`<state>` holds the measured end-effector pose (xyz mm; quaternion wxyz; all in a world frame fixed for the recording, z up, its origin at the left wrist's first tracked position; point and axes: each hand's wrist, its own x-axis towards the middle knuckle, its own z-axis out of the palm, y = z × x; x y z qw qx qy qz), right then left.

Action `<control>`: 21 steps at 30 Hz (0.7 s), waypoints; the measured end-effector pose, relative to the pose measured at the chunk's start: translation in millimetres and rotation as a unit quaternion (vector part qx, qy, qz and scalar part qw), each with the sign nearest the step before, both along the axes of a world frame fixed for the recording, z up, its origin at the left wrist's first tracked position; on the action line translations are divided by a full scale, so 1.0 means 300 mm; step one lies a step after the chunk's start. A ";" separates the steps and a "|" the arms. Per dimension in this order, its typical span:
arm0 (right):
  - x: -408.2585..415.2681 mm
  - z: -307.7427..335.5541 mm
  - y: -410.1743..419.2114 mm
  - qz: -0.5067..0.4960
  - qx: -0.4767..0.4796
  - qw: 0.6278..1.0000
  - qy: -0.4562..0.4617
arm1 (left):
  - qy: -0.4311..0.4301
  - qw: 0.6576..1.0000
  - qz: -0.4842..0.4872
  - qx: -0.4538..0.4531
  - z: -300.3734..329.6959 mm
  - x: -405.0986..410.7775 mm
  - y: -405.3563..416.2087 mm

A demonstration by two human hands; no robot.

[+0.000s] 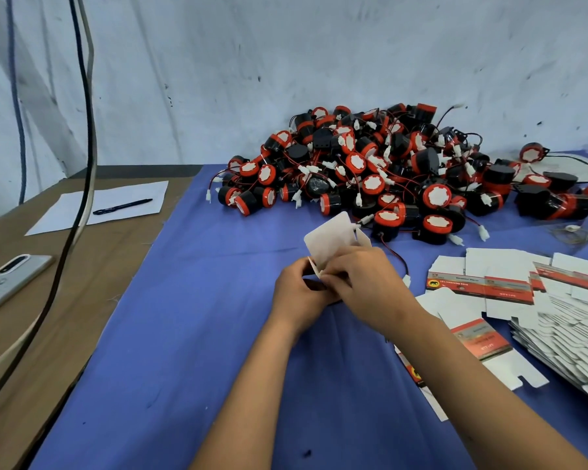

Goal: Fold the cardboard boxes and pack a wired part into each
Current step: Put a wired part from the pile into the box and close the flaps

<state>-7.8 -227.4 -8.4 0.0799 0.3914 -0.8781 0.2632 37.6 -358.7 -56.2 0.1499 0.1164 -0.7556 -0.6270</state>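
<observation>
A small white cardboard box point(330, 239) stands between my hands over the blue cloth, its rounded flap pointing up and away. My left hand point(297, 293) grips its near left side. My right hand point(364, 283) pinches its near edge, fingers curled over the box body. A large pile of black-and-red round wired parts point(387, 171) with white connectors lies behind the box. One red-black wire point(399, 261) runs out past my right hand. Flat unfolded box blanks point(530, 300) lie spread to the right.
A blue cloth point(190, 334) covers the work surface. To the left is a brown table with a white sheet and pen point(122, 206), and a phone point(11, 279). Black cables point(85, 130) hang down at the left. A pale wall stands behind.
</observation>
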 end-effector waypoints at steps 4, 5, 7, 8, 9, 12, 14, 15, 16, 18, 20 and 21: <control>0.002 -0.018 0.008 0.011 0.038 0.999 0.003 | 0.000 1.000 -0.018 -0.022 0.011 0.004 -0.004; 0.004 -0.023 0.007 0.003 0.037 0.999 0.007 | 0.002 0.999 -0.022 -0.037 0.014 0.005 -0.005; 0.003 -0.035 0.013 -0.023 0.070 0.996 0.054 | 0.006 0.998 -0.031 -0.060 0.017 0.006 -0.006; -0.002 -0.044 0.017 -0.039 0.093 0.991 0.083 | 0.008 0.997 -0.038 -0.067 0.017 0.006 -0.006; -0.006 -0.052 0.022 -0.048 0.109 0.988 0.096 | 0.009 0.996 -0.044 -0.074 0.017 0.007 -0.007; -0.017 -0.052 0.034 -0.019 0.109 0.990 0.089 | 0.003 0.995 -0.050 -0.092 0.020 0.007 -0.015; -0.015 -0.048 0.057 -0.003 -0.001 0.995 0.097 | -0.008 0.995 -0.060 -0.077 0.017 0.004 -0.026; -0.012 -0.052 0.069 -0.016 -0.081 0.987 0.138 | -0.013 0.996 -0.060 -0.070 0.014 0.003 -0.033; -0.009 -0.059 0.080 -0.052 -0.153 0.969 0.189 | -0.016 0.996 -0.058 -0.066 0.012 0.002 -0.041; -0.007 -0.066 0.098 -0.163 -0.254 0.932 0.201 | -0.016 0.996 -0.063 -0.057 0.014 0.003 -0.057; -0.033 -0.070 0.105 -0.241 -0.322 0.915 0.046 | -0.017 0.995 -0.083 -0.044 0.018 0.011 -0.068; -0.047 -0.069 0.104 -0.240 -0.334 0.907 -0.088 | -0.017 0.995 -0.092 -0.039 0.020 0.015 -0.070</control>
